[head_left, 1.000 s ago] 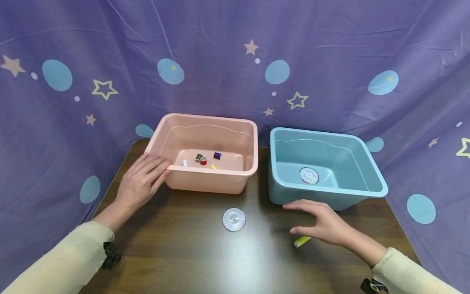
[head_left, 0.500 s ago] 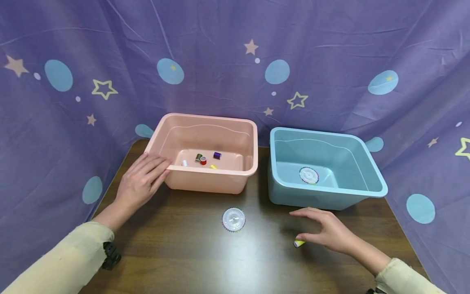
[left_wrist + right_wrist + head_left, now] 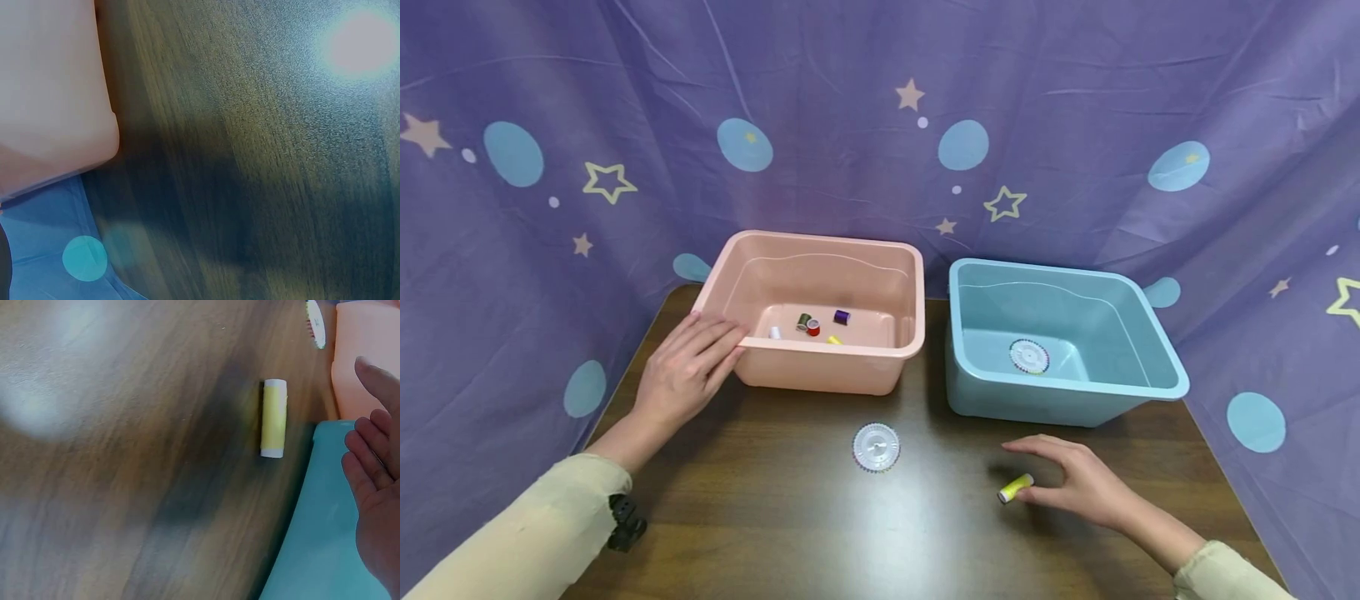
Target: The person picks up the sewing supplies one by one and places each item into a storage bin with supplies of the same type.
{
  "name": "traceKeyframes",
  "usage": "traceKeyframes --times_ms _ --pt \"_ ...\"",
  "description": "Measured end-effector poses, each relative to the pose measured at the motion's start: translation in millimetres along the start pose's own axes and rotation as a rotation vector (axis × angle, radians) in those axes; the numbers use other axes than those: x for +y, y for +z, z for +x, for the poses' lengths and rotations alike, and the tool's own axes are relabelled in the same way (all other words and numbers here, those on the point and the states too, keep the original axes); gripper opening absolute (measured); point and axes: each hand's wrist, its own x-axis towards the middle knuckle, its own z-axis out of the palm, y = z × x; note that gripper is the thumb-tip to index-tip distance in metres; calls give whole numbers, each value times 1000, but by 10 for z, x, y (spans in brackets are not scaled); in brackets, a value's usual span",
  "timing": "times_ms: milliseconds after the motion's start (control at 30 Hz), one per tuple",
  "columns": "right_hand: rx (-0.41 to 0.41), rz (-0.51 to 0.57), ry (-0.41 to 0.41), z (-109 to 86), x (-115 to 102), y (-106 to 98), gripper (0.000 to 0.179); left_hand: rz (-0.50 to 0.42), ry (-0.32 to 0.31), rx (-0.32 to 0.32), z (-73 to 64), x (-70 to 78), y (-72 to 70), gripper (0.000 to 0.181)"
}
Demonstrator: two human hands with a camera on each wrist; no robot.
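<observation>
My left hand (image 3: 685, 371) grips the front left rim of a pink bin (image 3: 820, 372), fingers over the rim and thumb on the outer side. My right hand (image 3: 1086, 483) hovers over the table with thumb and fingers apart, holding nothing. Just beside its thumb lies a yellow thread spool (image 3: 1017, 487) with white ends. In the right wrist view the spool (image 3: 274, 419) lies on the wood, apart from the hand (image 3: 378, 469). Between the hands, a round pin wheel (image 3: 876, 447) with coloured pin heads lies flat. The left wrist view does not show the fingers.
Several thread spools lie in the pink bin, including a purple spool (image 3: 842, 317) and a red spool (image 3: 813, 328). To its right stands a blue bin (image 3: 1060, 404) holding another pin wheel (image 3: 1029, 356). A purple curtain (image 3: 850, 125) surrounds the wooden table (image 3: 790, 517).
My right hand has drawn back from the blue bin toward the front right, and the yellow spool now shows fully beside its thumb. My left hand has stayed on the pink rim.
</observation>
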Motion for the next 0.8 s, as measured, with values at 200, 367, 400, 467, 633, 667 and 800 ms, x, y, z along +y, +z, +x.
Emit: traceKeyframes --times_ms 200,367,400,467,633,667,800 --pt "2 -24 -11 -92 48 53 61 -2 4 10 11 7 -2 38" --pt "-5 -24 8 -155 56 87 60 -2 5 7 22 5 4 38" --pt "-7 -21 12 -164 57 91 60 -2 4 7 22 4 5 38" --pt "-8 -18 18 -179 57 99 59 1 3 4 18 3 8 38" --pt "-2 -7 18 -201 66 122 59 4 -4 3 8 4 5 39" --pt "0 -3 16 -203 70 128 60 4 -6 4 7 5 4 39" --pt "12 10 14 -212 93 157 60 4 -10 10 6 6 0 39"
